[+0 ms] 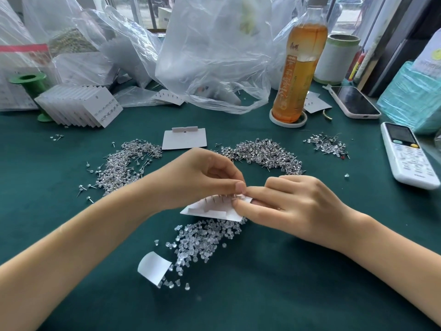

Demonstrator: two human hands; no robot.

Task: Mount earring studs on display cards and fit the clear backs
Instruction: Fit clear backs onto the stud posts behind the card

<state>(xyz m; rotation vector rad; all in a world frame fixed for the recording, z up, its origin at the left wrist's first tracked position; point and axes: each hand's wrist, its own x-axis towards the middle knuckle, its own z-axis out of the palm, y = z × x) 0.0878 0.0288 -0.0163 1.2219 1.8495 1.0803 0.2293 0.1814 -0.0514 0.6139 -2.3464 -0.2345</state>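
Observation:
A white display card [210, 210] hangs just above the green cloth, back side up, with several stud posts sticking out of it. My left hand [202, 177] grips its upper edge, fingers curled. My right hand [286, 204] pinches the card's right end, thumb and forefinger closed at a post; whether a clear back sits between them is hidden. A heap of clear backs [202, 240] lies right below the card. Piles of loose studs lie at the left [124, 166] and centre right [262, 155]. A blank card [183, 139] lies beyond my hands.
A stack of filled cards [81, 106] leans at the back left beside a green spool [28, 82]. Plastic bags [214, 51], a tea bottle [298, 70], a phone [355, 101], a remote [408, 155] and a curled paper scrap [154, 267] surround the work spot.

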